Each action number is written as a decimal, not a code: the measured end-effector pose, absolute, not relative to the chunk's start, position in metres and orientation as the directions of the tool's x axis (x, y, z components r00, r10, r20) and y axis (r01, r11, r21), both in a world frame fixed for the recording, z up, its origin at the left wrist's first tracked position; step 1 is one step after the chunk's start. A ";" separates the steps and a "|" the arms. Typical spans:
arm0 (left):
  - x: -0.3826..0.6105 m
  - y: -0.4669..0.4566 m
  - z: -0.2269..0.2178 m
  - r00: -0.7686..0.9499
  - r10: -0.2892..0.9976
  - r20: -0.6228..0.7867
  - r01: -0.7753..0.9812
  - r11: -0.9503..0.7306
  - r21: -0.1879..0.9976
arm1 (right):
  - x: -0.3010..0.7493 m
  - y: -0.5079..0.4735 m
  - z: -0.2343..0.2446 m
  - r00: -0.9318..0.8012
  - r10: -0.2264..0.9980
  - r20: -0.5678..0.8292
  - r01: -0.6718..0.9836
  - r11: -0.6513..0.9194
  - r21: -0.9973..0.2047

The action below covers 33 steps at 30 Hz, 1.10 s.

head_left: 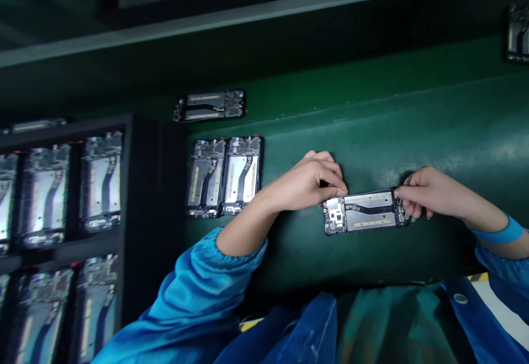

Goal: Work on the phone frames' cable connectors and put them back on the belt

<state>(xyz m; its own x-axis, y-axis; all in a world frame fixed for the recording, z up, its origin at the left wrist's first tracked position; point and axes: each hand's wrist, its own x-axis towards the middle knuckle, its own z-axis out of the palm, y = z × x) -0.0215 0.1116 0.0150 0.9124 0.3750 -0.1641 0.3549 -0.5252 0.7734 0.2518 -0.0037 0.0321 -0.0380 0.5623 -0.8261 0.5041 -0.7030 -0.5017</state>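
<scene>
An opened phone [370, 210] lies sideways on the green mat, its circuit board at the left end and a black flex cable running along its silver middle. My left hand [316, 179] has thumb and forefinger pinched at the phone's upper left edge, the other fingers curled. At the phone's right end is my right hand [427, 192], fingers closed around what looks like a thin metal tool [408, 179], mostly hidden by the fingers. The tool's tip is too small to make out. A blue band circles the right wrist.
Two opened phones [243, 174] stand side by side left of my left hand, with another phone [210, 105] behind them. A black divided tray [151, 188] holds several more at the left. A shelf edge [264, 9] crosses above the green mat [454, 127]; one phone [518, 36] sits far right.
</scene>
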 end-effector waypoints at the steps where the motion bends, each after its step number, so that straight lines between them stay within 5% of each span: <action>1: -0.021 0.111 0.016 0.911 0.376 -0.171 0.362 -0.530 0.767 | 0.252 -0.004 0.031 -0.039 0.562 -0.826 0.504 -0.703 -0.501; 20: -0.018 0.118 0.019 0.916 0.336 -0.220 0.372 -0.505 0.779 | 0.250 -0.004 0.032 -0.031 0.567 -0.823 0.494 -0.707 -0.506; 33: 0.012 0.107 0.026 0.938 0.304 -0.168 0.332 -0.644 0.689 | 0.250 -0.002 0.032 -0.014 0.571 -0.821 0.485 -0.714 -0.505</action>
<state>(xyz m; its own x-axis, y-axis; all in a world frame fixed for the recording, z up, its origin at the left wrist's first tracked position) 0.0119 0.1071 0.0263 0.9377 0.3039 -0.1685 0.3325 -0.6438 0.6892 0.2495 -0.0024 0.0321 -0.0138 0.5710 -0.8208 0.4855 -0.7138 -0.5047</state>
